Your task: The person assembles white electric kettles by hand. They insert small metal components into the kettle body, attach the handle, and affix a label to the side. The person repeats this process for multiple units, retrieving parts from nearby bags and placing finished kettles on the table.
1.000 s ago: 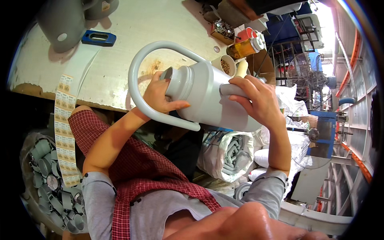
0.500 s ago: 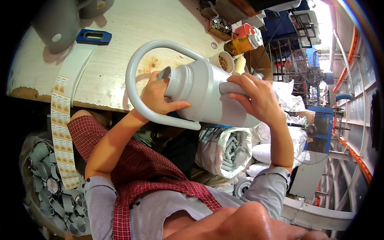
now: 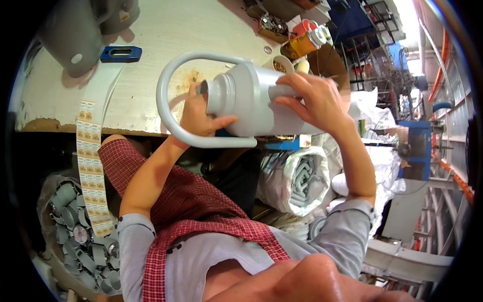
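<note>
Head view: a grey flask [image 3: 261, 103] w/ a big loop handle [image 3: 168, 105] is held sideways in the air, above the near edge of the counter [image 3: 161, 45]. Its neck end is gripped by the left hand [image 3: 201, 113], fingers closed round it. The body is clasped from above by the right hand [image 3: 314, 100]. A label strip [image 3: 90, 161] is draped over the counter edge, left of the hands.
</note>
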The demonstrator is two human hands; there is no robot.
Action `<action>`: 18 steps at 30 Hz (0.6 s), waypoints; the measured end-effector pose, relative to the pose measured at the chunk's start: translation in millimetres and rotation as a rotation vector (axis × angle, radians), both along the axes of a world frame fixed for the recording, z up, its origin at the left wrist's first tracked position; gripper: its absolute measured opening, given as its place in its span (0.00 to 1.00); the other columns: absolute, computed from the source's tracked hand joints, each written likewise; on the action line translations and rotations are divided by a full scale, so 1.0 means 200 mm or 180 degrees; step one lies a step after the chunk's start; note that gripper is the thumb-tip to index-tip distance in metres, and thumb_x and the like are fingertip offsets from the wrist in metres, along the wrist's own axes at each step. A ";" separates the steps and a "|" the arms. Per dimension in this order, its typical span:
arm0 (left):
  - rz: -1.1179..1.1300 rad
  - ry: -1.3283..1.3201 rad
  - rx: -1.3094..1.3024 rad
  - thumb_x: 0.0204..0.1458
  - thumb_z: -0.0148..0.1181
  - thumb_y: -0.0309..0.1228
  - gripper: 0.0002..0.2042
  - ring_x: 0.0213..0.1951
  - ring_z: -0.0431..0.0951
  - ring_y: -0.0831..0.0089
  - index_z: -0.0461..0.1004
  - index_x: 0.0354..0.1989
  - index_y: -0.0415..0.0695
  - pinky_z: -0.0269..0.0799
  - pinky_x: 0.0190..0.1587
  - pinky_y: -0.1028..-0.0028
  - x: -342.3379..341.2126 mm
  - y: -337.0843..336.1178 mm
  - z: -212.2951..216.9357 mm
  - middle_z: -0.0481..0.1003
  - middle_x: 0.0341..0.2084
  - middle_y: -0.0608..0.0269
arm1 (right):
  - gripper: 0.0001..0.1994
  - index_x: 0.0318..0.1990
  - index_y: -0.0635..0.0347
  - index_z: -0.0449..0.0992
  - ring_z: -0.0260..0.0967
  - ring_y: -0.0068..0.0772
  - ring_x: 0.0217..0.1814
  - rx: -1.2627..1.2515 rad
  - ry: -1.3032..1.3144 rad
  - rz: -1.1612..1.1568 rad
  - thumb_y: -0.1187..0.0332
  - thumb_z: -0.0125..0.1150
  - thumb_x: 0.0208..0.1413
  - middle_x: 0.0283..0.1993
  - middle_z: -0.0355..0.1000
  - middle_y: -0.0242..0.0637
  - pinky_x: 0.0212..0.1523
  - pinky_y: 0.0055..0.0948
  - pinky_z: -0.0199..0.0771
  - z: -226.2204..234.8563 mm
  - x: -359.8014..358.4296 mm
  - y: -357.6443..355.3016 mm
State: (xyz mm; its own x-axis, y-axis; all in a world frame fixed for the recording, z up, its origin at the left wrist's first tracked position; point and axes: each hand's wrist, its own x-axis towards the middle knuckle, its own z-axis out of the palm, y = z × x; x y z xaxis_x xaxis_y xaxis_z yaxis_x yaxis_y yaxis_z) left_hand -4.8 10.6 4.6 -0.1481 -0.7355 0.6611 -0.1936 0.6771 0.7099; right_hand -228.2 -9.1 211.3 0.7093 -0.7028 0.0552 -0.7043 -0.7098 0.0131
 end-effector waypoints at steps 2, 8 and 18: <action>-0.0056 0.0237 0.0264 0.48 0.66 0.52 0.24 0.42 0.77 0.56 0.78 0.37 0.40 0.55 0.59 0.58 -0.03 0.00 0.03 0.80 0.31 0.56 | 0.20 0.33 0.56 0.72 0.72 0.41 0.25 -0.0555 -0.0076 0.0343 0.48 0.66 0.51 0.25 0.71 0.34 0.22 0.36 0.69 -0.06 -0.05 -0.04; 0.1126 0.1281 0.0795 0.65 0.50 0.44 0.21 0.24 0.66 0.77 0.73 0.23 0.41 0.59 0.32 0.74 0.10 -0.01 -0.06 0.71 0.19 0.69 | 0.19 0.32 0.51 0.73 0.72 0.34 0.25 -0.1298 -0.0203 0.1468 0.45 0.65 0.50 0.27 0.71 0.28 0.23 0.30 0.71 0.00 0.09 -0.20; 0.1166 0.2821 0.1933 0.67 0.33 0.51 0.28 0.54 0.73 0.62 0.64 0.60 0.40 0.68 0.58 0.58 1.08 0.69 0.23 0.73 0.52 0.55 | 0.11 0.46 0.60 0.77 0.76 0.49 0.38 0.0523 -0.1866 -0.1540 0.74 0.63 0.54 0.39 0.76 0.44 0.39 0.38 0.76 -0.91 -0.70 0.41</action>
